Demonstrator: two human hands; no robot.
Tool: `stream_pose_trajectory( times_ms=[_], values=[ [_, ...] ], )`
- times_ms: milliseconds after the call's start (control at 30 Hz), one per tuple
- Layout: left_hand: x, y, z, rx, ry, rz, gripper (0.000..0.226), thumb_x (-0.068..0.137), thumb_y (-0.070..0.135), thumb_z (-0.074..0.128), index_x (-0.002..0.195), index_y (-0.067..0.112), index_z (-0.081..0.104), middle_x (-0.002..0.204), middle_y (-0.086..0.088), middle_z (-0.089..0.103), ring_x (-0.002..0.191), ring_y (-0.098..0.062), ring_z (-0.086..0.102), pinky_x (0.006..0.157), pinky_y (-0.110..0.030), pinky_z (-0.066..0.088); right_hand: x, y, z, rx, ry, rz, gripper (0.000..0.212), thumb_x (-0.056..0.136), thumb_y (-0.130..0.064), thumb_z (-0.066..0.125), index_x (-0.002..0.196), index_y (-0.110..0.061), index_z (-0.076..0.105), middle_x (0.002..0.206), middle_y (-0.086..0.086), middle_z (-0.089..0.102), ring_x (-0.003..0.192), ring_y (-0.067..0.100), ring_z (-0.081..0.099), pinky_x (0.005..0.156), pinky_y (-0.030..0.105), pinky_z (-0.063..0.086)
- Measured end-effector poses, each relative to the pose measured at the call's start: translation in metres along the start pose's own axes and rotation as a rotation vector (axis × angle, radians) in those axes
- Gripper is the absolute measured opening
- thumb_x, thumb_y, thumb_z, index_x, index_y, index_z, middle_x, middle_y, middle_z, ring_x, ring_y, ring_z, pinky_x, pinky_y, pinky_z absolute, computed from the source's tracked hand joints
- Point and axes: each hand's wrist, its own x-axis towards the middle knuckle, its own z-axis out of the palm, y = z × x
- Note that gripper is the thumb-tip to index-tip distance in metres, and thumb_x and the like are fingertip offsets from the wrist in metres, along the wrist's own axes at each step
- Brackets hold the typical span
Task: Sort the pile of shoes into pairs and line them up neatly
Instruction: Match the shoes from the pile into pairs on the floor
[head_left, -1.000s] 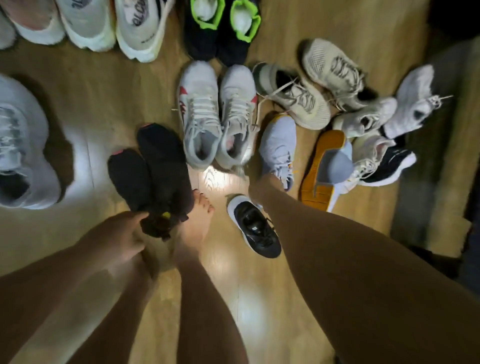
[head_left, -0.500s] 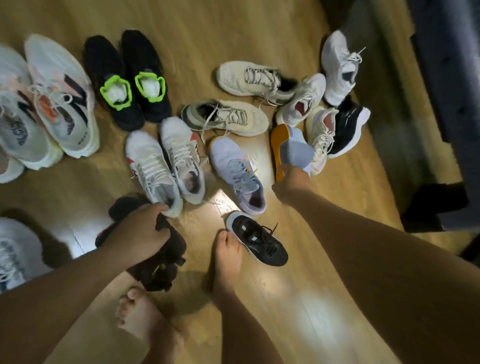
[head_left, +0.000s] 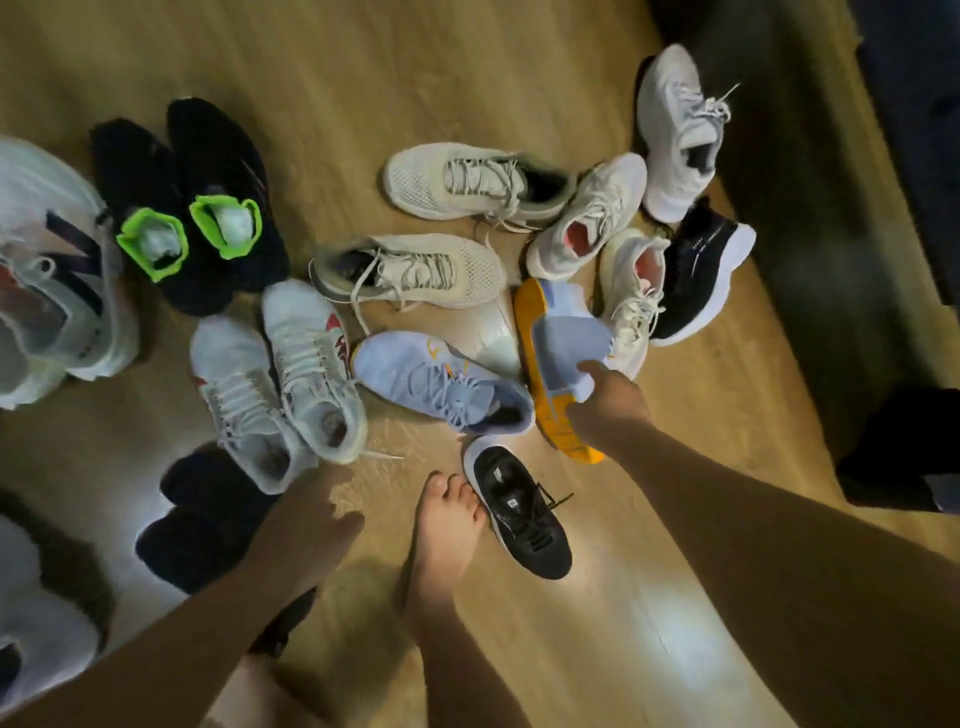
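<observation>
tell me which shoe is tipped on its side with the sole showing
The light blue shoe with the yellow-orange sole, held by the right hand; its light blue mate beside it sits sole-down.

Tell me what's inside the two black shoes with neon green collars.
A white wad fills the green-rimmed opening of one black shoe, another wad that of its mate. They cover everything deeper; insoles cannot be seen.

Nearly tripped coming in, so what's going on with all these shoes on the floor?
A person is sorting shoes into pairs. The right hand has a grip on the tipped blue shoe, whose mate stands upright beside it. The left hand is open, holding nothing, by the black pair. The green-collared pair and white pair sit side by side; the heap is unsorted.
</observation>
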Motion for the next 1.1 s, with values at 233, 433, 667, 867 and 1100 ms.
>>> stream_pose_trajectory(
  times_ms=[233,433,667,867,1100],
  values=[
    [0.051,0.072,-0.018,0.036,0.098,-0.03,0.039,0.086,0.024,0.065,0.124,0.02,0.056,0.113,-0.011,0.064,0.094,-0.029,0.062,0.079,-0.037,0.049,0.041,0.036,-0.059,0.116,0.127,0.026,0.061,0.084,-0.013,0.061,0.143,-0.02,0.045,0.135,0.015,0.056,0.123,0.033,0.052,0.094,0.03,0.043],
    [0.064,0.126,-0.003,0.154,0.125,0.096,0.049,0.083,0.016,0.068,0.13,0.014,0.056,0.129,-0.01,0.056,0.115,-0.027,0.055,0.095,-0.035,0.043,0.049,0.054,-0.071,0.167,0.135,0.028,0.067,0.083,-0.015,0.062,0.146,-0.02,0.042,0.139,0.013,0.053,0.125,0.032,0.051,0.096,0.032,0.044],
    [0.047,0.13,0.022,0.205,0.068,0.186,0.046,0.082,0.015,0.068,0.127,0.017,0.056,0.123,-0.003,0.054,0.097,-0.017,0.06,0.081,-0.029,0.043,0.039,0.072,-0.042,0.191,0.071,0.038,0.067,0.086,-0.014,0.059,0.148,-0.023,0.036,0.141,0.01,0.049,0.123,0.031,0.051,0.091,0.034,0.048],
    [0.035,0.091,0.015,0.173,0.102,0.097,0.04,0.078,0.014,0.072,0.116,0.019,0.06,0.111,-0.003,0.055,0.09,-0.018,0.059,0.079,-0.032,0.046,0.043,0.076,-0.032,0.122,0.035,0.059,0.069,0.086,-0.011,0.06,0.149,-0.025,0.034,0.144,0.008,0.046,0.126,0.029,0.049,0.084,0.032,0.049],
    [0.018,0.04,0.076,0.432,-0.051,0.164,0.038,0.09,0.055,0.045,0.11,0.024,0.053,0.098,-0.006,0.047,0.111,-0.029,0.056,0.101,-0.051,0.035,0.051,0.05,-0.06,0.11,0.119,-0.077,0.059,0.08,-0.022,0.06,0.138,-0.022,0.049,0.132,0.01,0.056,0.116,0.033,0.057,0.092,0.038,0.052]
  ],
)
